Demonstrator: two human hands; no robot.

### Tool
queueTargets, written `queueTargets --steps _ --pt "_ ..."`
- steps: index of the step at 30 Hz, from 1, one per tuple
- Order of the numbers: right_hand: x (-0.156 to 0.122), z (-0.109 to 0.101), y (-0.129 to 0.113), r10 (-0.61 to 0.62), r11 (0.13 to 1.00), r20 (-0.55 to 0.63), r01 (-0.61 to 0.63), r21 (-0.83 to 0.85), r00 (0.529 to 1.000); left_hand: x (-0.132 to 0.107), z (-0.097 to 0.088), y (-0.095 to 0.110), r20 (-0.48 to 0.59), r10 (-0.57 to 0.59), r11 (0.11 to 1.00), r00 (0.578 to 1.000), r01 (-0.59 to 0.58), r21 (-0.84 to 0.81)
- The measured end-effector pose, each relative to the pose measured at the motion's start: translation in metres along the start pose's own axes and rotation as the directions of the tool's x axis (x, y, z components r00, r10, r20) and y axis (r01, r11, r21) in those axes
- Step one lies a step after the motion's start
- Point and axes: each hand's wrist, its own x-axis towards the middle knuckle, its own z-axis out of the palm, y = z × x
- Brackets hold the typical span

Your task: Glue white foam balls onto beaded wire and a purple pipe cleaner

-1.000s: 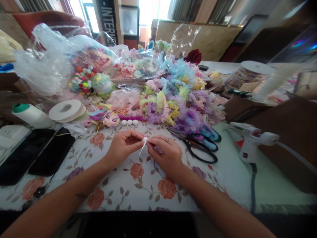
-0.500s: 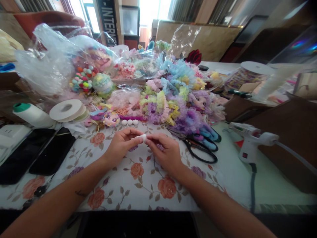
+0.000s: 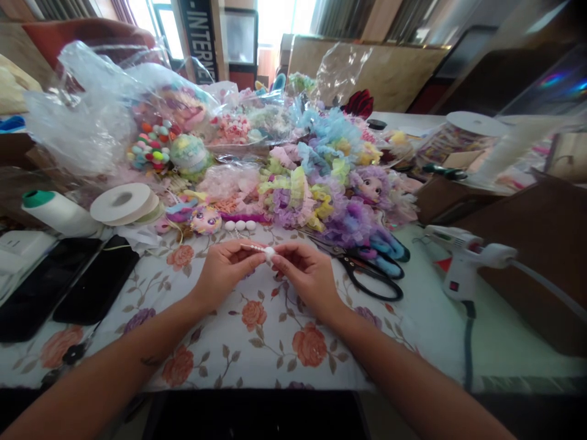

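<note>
My left hand [image 3: 222,274] and my right hand [image 3: 308,278] meet above the flowered cloth [image 3: 220,348], thumbs and fingers pinched together. Between their fingertips is a small white ball [image 3: 269,252]. A thin strand of tiny white beads [image 3: 252,247] runs left from the ball over the left fingers. How the ball and strand join is too small to make out. Just beyond my hands, three white balls [image 3: 240,225] lie in a row. A doll head [image 3: 205,220] with painted eyes rests left of them. Black-handled scissors [image 3: 371,278] lie to the right of my right hand.
A heap of pastel ruffles [image 3: 316,183] and plastic bags [image 3: 87,116] fills the back. At left are a ribbon spool [image 3: 121,205], a thread cone [image 3: 59,212] and two black phones [image 3: 98,281]. A white glue gun [image 3: 463,263] with its cord stands at right, beside a cardboard box [image 3: 527,256].
The fingers have shifted slightly around the white ball, and more of the ball and bead strand shows. Both hands stay in nearly the same place.
</note>
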Motion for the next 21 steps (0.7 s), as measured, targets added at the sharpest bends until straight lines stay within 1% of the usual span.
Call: queueTargets --steps 2,5,7,10,13,16,19,21 --pt "-0.0004 0.0011 0.0006 0.004 1.0 -0.011 -0.003 0.019 1.0 -0.0011 0.0016 -0.0002 -0.013 0.057 0.998 0.998 -0.057 -0.001" --pt "-0.0018 0.0015 0.0012 -0.009 1.0 0.015 0.008 0.022 1.0 -0.0011 0.0012 -0.0028 -0.029 0.117 0.993 0.993 -0.116 0.032" --pt "-0.0027 0.0009 0.0019 -0.032 0.999 0.031 0.033 -0.029 0.999 -0.0005 0.0 -0.0039 -0.024 0.122 0.991 0.992 -0.121 0.06" --pt "-0.0032 -0.0002 0.0039 -0.081 0.988 0.017 0.082 -0.127 0.997 -0.0003 -0.0009 -0.003 -0.009 0.106 0.992 0.994 -0.105 0.065" --pt "-0.0027 -0.0007 0.0055 -0.125 0.981 0.025 0.127 -0.149 0.992 -0.0009 -0.0006 -0.0017 0.02 0.102 0.992 0.995 -0.103 0.077" --pt "-0.0018 -0.0013 0.005 -0.202 0.957 0.035 0.205 -0.203 0.979 -0.0017 -0.0006 -0.0027 0.023 0.177 0.975 0.984 -0.179 0.133" --pt "-0.0008 -0.0028 0.0032 -0.28 0.927 0.054 0.285 -0.246 0.958 -0.0017 -0.0021 -0.0044 0.054 0.265 0.941 0.963 -0.27 0.202" --pt "-0.0001 -0.004 0.0024 -0.309 0.912 0.084 0.32 -0.255 0.947 -0.0013 -0.0031 -0.0047 0.081 0.322 0.906 0.943 -0.332 0.263"
